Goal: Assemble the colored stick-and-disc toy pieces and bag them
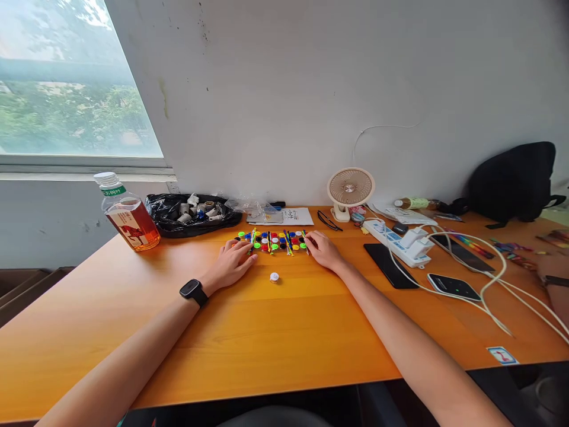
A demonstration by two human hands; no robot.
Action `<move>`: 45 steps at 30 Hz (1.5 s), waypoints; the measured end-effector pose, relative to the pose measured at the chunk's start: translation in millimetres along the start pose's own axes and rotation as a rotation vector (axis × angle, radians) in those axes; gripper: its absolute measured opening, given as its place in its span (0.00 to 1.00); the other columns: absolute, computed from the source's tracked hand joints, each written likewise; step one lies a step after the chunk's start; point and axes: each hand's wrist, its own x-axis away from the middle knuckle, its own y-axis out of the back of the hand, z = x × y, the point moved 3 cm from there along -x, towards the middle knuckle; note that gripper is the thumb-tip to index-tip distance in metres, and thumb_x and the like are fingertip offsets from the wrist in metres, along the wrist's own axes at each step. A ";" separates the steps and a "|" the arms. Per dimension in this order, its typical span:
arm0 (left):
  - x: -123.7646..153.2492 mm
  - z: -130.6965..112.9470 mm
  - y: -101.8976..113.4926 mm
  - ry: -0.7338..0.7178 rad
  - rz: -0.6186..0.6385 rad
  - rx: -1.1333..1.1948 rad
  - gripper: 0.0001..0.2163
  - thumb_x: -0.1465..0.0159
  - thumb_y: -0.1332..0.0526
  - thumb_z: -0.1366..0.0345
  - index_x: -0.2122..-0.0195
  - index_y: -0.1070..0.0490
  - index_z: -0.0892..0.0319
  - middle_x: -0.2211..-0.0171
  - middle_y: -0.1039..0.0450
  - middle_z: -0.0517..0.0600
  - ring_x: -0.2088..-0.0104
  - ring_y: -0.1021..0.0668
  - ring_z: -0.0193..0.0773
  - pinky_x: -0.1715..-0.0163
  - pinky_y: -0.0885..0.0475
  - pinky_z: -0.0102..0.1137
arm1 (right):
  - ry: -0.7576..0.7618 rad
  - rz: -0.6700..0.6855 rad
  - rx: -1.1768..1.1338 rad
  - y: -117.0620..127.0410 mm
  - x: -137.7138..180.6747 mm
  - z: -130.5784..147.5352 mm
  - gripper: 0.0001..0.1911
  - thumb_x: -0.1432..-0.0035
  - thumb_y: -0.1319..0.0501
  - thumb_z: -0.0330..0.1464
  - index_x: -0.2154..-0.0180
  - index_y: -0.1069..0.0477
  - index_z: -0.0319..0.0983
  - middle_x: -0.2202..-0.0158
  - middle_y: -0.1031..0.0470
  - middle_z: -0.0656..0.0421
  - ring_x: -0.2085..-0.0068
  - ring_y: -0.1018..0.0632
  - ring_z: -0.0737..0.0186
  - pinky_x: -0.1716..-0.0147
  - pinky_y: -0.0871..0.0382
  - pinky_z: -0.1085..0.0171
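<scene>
A row of small coloured caps and sticks [272, 241], in green, blue, red and yellow, lies on the orange table [275, 332]. My left hand [235, 261], with a black watch on its wrist, rests at the left end of the row, fingers curled and touching the pieces. At the right end my right hand [323, 249] lies with its fingers bent against the pieces. A single white cap [274, 277] sits alone on the table just in front of the row, between my hands. Whether either hand grips a piece is hidden.
A tea bottle [127, 214] stands at the left, a black bag of parts [191, 214] behind the row. To the right are a small fan [350, 191], glasses [329, 220], a power strip [395, 237] with white cables, phones [451, 286] and a black backpack [513, 181]. Another person's wrist shows at the right edge.
</scene>
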 end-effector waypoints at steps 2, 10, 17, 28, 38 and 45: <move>0.2 -0.7 0.5 -0.013 -0.004 -0.001 0.22 0.24 0.47 0.47 0.37 0.26 0.51 0.36 0.27 0.54 0.36 0.32 0.56 0.35 0.35 0.52 | 0.000 0.003 -0.001 0.0 0.1 0.1 0.09 0.27 0.44 0.36 0.61 0.28 0.42 0.61 0.22 0.53 0.56 0.22 0.51 0.55 0.30 0.56; 0.6 2.3 -2.4 -0.013 -0.015 0.009 0.24 0.24 0.48 0.47 0.34 0.28 0.50 0.36 0.27 0.53 0.36 0.32 0.56 0.35 0.36 0.53 | -0.002 0.007 0.000 0.4 0.2 0.6 0.09 0.28 0.45 0.37 0.60 0.28 0.42 0.60 0.22 0.53 0.55 0.22 0.50 0.53 0.30 0.55; -0.3 4.0 -3.7 -0.030 -0.019 0.006 0.23 0.23 0.49 0.47 0.37 0.25 0.51 0.36 0.27 0.55 0.37 0.32 0.57 0.35 0.35 0.55 | -0.005 0.012 0.004 0.8 -0.1 0.7 0.09 0.27 0.45 0.37 0.60 0.29 0.43 0.60 0.22 0.53 0.55 0.22 0.50 0.54 0.30 0.56; -0.3 3.0 -1.9 -0.039 -0.016 0.017 0.23 0.23 0.50 0.46 0.39 0.23 0.51 0.38 0.25 0.54 0.37 0.31 0.55 0.36 0.34 0.53 | -0.003 0.010 0.010 0.0 0.3 0.4 0.09 0.27 0.44 0.36 0.60 0.28 0.42 0.60 0.21 0.53 0.55 0.22 0.51 0.53 0.30 0.56; 0.1 0.7 1.3 -0.037 -0.091 -0.007 0.19 0.26 0.42 0.52 0.38 0.27 0.51 0.39 0.24 0.54 0.38 0.30 0.54 0.38 0.32 0.51 | 0.000 0.004 0.009 0.2 0.3 0.5 0.09 0.27 0.44 0.36 0.60 0.27 0.43 0.60 0.21 0.53 0.56 0.22 0.51 0.53 0.30 0.55; 0.8 -13.4 7.4 -0.078 -0.162 -0.077 0.10 0.28 0.40 0.58 0.55 0.19 0.51 0.43 0.20 0.49 0.40 0.28 0.53 0.38 0.33 0.52 | -0.004 0.009 0.007 -0.1 0.6 -0.3 0.09 0.28 0.44 0.37 0.60 0.28 0.42 0.60 0.22 0.53 0.56 0.22 0.50 0.53 0.30 0.55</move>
